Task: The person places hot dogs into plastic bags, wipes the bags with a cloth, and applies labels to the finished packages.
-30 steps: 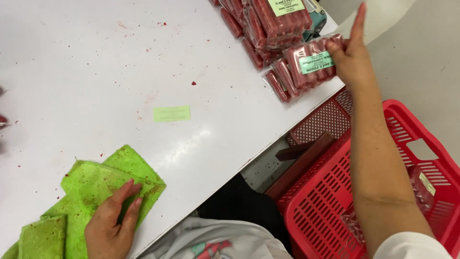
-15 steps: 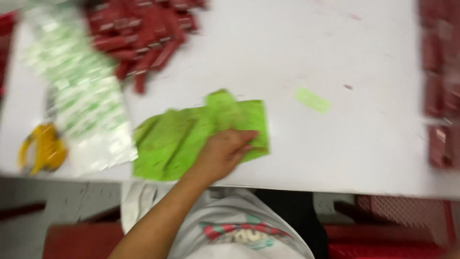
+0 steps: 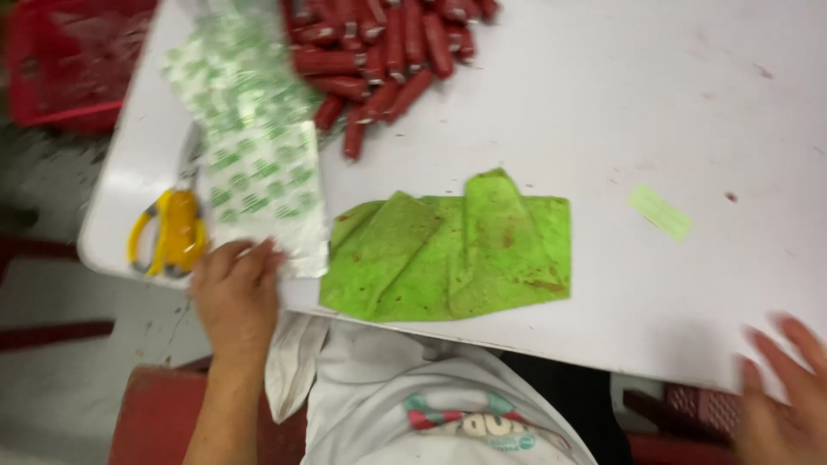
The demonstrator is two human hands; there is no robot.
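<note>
My left hand point(image 3: 234, 291) rests at the near edge of the white table point(image 3: 603, 103), its fingers touching the lower end of a stack of clear plastic bags with green print point(image 3: 250, 146). Whether it grips the bags cannot be told. Yellow-handled scissors point(image 3: 168, 232) lie just left of that hand. A stained green cloth point(image 3: 457, 250) lies spread to the right of the bags. Loose red sausages point(image 3: 379, 52) are heaped at the far side. My right hand point(image 3: 788, 396) is blurred at the bottom right, fingers spread, holding nothing, below the table edge.
A small green label point(image 3: 659, 213) lies on the table right of the cloth. A red crate point(image 3: 60, 60) stands on the floor at the top left. Another red surface point(image 3: 155, 413) sits under my left arm. Red smears dot the tabletop.
The view has swung left. My left hand has left the green cloth and moved left onto the plastic bags. My right hand has come down from the sausage packs to the near right edge.
</note>
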